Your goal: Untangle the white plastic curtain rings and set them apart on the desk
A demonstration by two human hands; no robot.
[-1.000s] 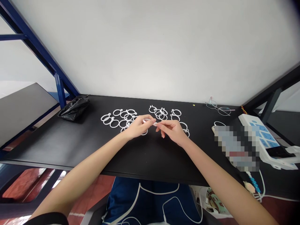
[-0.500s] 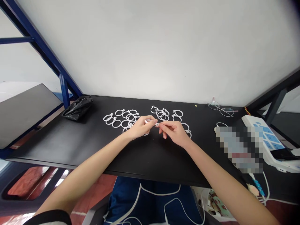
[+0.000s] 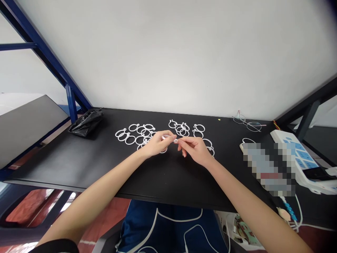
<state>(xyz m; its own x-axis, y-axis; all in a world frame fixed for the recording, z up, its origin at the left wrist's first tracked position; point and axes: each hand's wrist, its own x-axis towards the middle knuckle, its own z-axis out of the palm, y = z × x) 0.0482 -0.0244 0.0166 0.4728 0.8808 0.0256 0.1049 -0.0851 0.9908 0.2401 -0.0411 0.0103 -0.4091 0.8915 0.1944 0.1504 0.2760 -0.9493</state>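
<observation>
The left hand (image 3: 160,143) has its thumb and fingers clamped on a white ring (image 3: 166,136), tipped up off the table. The right hand (image 3: 194,147) comes in from the other side, thumb and fingertips together at the ring's small eyelet (image 3: 176,141), so the two hands nearly meet there.

On the near side of the grip, black tabletop (image 3: 163,175) stretches toward the person as far as the front edge (image 3: 168,201). More of it runs off to the left, past the loose rings (image 3: 143,134), as far as a black plastic bag (image 3: 86,123). Those rings crowd close beside and behind the left hand, which covers some of them. Just beyond the grip lies a far cluster (image 3: 181,130), and a few right-hand rings (image 3: 207,140) sit beside and behind the right hand, partly hidden. Past those, the back wall (image 3: 168,59) bounds the reach. Well to the right of the grip are the glasses (image 3: 245,123), a pixelated flat object (image 3: 268,168) and a power strip (image 3: 302,154).

Against half a second ago, the pinch and the ring look practically unchanged; the whole view has merely slid slightly left, bag and glasses along with it.
</observation>
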